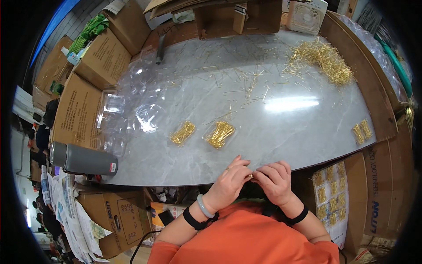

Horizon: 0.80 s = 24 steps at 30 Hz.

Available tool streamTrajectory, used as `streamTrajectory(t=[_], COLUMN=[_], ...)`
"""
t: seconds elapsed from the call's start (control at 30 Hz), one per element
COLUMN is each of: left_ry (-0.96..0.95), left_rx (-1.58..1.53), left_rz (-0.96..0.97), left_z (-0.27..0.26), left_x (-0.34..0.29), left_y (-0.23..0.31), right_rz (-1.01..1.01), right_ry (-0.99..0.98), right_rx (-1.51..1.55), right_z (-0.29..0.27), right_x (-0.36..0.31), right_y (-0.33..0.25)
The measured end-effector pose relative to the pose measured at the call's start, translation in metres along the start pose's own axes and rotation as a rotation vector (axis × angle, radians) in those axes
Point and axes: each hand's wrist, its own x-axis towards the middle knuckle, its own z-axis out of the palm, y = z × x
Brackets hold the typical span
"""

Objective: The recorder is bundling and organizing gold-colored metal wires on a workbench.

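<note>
My left hand and my right hand meet at the table's near edge, fingertips pinched together. A small golden glint shows between them, but the fingers hide what it is. Beyond my left hand lies a bundle of gold wire hooks in clear plastic. Left of that bundle is a smaller gold bundle. Loose gold wire hooks are scattered over the table's far half, thickening into a heap at the far right. Two slim gold bundles rest side by side near the right edge.
Clear plastic trays crowd the table's left side. A grey bottle lies at the near left corner. Cardboard boxes wall the left, and a white fan stands far right. Below the table at right, a box holds rows of packed gold bundles.
</note>
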Motion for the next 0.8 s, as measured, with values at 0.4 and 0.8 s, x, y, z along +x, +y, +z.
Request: streamTrajectory(t=[0.4,0.8], left_ry=[0.076,-0.070], left_rx=[0.116,0.447], left_rz=[-0.089,-0.179], left_z=[-0.019,-0.018], left_x=[0.007,0.021], left_y=[0.011,0.004], right_rz=[0.120,0.346], right_ry=[0.111,0.236], right_rx=[-0.019,-0.026], right_z=[-0.005,-0.038], right_x=[0.004,0.021], right_y=[0.004,0.018])
